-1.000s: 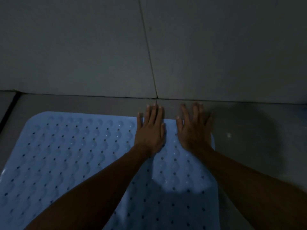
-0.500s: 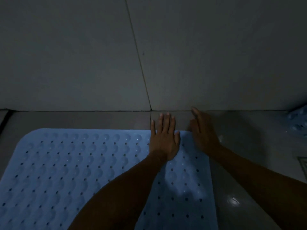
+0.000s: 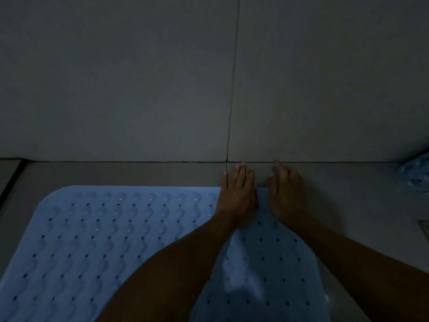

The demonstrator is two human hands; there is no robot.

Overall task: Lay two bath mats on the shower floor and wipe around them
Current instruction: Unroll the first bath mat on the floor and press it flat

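We press both flat, spread grips, left hand [image 3: 236, 196] and right hand [image 3: 286, 196], apparently onto the blue bath mat [image 3: 104, 240] beneath them.

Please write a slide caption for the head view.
Both hands, left and right, press a blue bath mat flat.

Both forearms reach forward from the lower edge of the view, bare and side by side. The left hand [image 3: 237, 199] lies flat, palm down, fingers straight and close together, pointing ahead. The right hand [image 3: 286, 194] sits just beside it without touching, palm down too (its fingers look slightly bent and tilted, though the dim light blurs them).
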